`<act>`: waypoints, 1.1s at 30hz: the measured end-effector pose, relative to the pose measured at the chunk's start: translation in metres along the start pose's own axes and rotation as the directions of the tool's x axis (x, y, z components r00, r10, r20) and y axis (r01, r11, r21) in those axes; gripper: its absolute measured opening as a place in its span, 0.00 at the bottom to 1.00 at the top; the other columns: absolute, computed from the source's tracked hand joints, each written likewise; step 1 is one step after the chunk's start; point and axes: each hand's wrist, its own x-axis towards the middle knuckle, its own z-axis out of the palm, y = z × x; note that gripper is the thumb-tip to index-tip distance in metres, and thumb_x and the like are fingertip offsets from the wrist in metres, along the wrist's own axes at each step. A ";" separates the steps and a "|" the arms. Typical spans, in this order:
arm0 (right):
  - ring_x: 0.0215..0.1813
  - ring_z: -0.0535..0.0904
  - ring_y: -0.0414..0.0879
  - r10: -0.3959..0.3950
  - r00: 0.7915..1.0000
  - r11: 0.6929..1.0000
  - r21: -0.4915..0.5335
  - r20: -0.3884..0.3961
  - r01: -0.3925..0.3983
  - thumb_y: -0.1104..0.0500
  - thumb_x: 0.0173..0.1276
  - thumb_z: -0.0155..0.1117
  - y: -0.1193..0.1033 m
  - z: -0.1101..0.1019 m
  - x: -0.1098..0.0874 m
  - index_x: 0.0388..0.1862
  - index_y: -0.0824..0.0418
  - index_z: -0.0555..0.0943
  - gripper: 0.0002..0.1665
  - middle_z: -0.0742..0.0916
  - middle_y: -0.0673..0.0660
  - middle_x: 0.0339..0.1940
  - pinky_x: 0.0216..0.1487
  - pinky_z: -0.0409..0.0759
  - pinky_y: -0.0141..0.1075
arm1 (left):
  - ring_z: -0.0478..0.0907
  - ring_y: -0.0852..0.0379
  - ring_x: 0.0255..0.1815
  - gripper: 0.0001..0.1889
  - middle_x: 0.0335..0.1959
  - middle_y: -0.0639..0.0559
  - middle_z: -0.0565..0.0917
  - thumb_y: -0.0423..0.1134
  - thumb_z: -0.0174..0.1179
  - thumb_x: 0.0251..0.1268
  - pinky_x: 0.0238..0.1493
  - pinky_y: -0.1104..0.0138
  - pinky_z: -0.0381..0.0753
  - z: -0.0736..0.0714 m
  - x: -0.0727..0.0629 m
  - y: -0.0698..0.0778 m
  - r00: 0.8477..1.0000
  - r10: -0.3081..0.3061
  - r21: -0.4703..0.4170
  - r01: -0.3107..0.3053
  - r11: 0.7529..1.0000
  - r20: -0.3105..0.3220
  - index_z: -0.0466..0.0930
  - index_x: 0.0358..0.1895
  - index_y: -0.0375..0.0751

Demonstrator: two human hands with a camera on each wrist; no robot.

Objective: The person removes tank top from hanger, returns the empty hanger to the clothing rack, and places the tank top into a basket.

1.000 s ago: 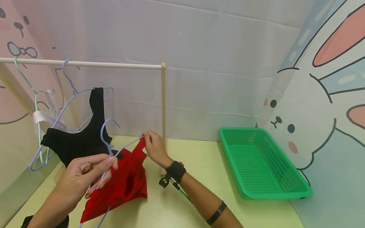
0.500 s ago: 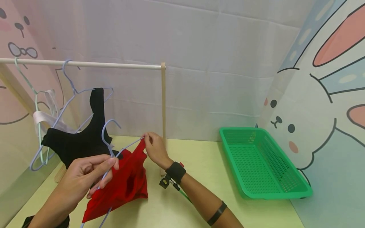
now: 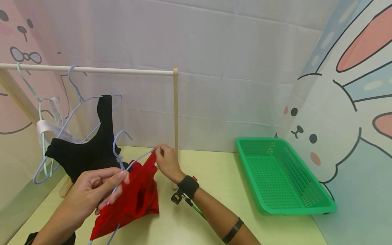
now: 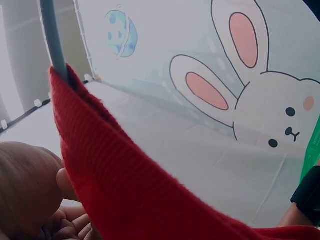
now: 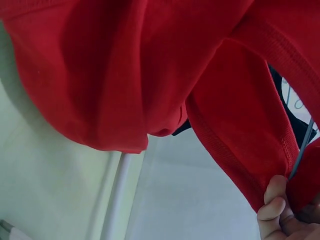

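Observation:
My left hand [image 3: 101,190] pinches a light blue clothes hanger [image 3: 117,146] just below its hook. A red tank top [image 3: 134,194] is draped on this hanger, and its lower left part hangs behind and below that hand. With thumb and fingertips, my right hand [image 3: 166,161] pinches a red strap at the hanger's right end. In the right wrist view the fingers [image 5: 275,205] grip the strap of the red top [image 5: 240,100] where the hanger's bar [image 5: 302,150] runs inside it. The left wrist view has red ribbed cloth [image 4: 125,170] over the hanger's other end.
A clothes rack [image 3: 122,70] stands at the left. From its bar hang a black tank top [image 3: 82,153] on a light blue hanger and a white garment [image 3: 50,127] on a pale green one. A green plastic basket [image 3: 260,194] sits on the table at the right.
Both hands and the hanger have shifted very slightly down and to the right in the head view. Each hand keeps the same hold.

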 end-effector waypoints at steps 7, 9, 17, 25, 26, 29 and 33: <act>0.31 0.78 0.35 0.026 1.000 0.999 0.036 0.015 -0.027 0.63 0.85 0.49 0.002 0.002 -0.002 0.39 0.67 0.89 0.21 0.90 0.58 0.33 0.36 0.78 0.27 | 0.69 0.50 0.12 0.10 0.21 0.48 0.77 0.32 0.49 0.88 0.10 0.62 0.70 0.000 -0.002 0.000 1.000 0.016 -0.007 -0.015 1.000 0.011 0.82 0.51 0.37; 0.28 0.78 0.34 0.035 0.999 0.998 0.049 0.019 -0.036 0.63 0.85 0.48 0.002 0.002 -0.002 0.39 0.67 0.88 0.21 0.89 0.58 0.31 0.33 0.79 0.27 | 0.69 0.50 0.12 0.10 0.21 0.49 0.77 0.32 0.49 0.88 0.10 0.62 0.70 0.000 -0.002 0.000 1.000 0.024 -0.003 -0.024 1.000 0.009 0.82 0.50 0.37; 0.24 0.74 0.33 0.067 0.997 0.997 0.048 0.029 -0.068 0.62 0.85 0.48 0.001 0.000 -0.002 0.39 0.66 0.88 0.22 0.87 0.54 0.28 0.29 0.76 0.26 | 0.70 0.51 0.13 0.09 0.21 0.50 0.78 0.31 0.51 0.87 0.12 0.61 0.72 0.001 -0.001 0.000 0.999 0.031 0.006 -0.032 0.999 0.023 0.82 0.47 0.39; 0.22 0.74 0.33 0.069 0.997 0.996 0.057 0.031 -0.071 0.62 0.85 0.48 0.001 0.001 -0.003 0.39 0.66 0.88 0.21 0.85 0.53 0.24 0.27 0.74 0.26 | 0.70 0.51 0.13 0.09 0.21 0.50 0.78 0.30 0.51 0.87 0.11 0.62 0.71 0.001 -0.001 -0.001 0.999 0.044 0.008 -0.044 0.999 0.028 0.81 0.47 0.39; 0.22 0.74 0.33 0.069 0.997 0.996 0.058 0.032 -0.071 0.62 0.85 0.48 0.001 0.001 -0.004 0.39 0.66 0.88 0.21 0.85 0.53 0.25 0.27 0.74 0.27 | 0.70 0.51 0.13 0.09 0.21 0.50 0.78 0.30 0.51 0.87 0.11 0.62 0.71 0.001 -0.001 -0.001 0.999 0.046 0.009 -0.046 0.999 0.027 0.81 0.47 0.39; 0.22 0.74 0.33 0.075 0.997 0.995 0.060 0.029 -0.077 0.62 0.84 0.48 0.001 0.001 -0.003 0.39 0.67 0.88 0.21 0.85 0.53 0.24 0.27 0.74 0.27 | 0.70 0.52 0.13 0.09 0.21 0.50 0.78 0.30 0.51 0.87 0.11 0.62 0.71 0.001 -0.001 -0.001 0.998 0.050 0.010 -0.050 0.999 0.026 0.81 0.48 0.38; 0.22 0.73 0.33 0.078 0.997 0.995 0.060 0.027 -0.080 0.62 0.84 0.49 0.001 0.000 -0.004 0.39 0.67 0.88 0.21 0.84 0.52 0.23 0.27 0.73 0.27 | 0.70 0.51 0.13 0.09 0.21 0.50 0.78 0.31 0.51 0.87 0.11 0.62 0.71 0.001 -0.001 -0.001 0.999 0.045 0.011 -0.045 0.999 0.024 0.81 0.48 0.38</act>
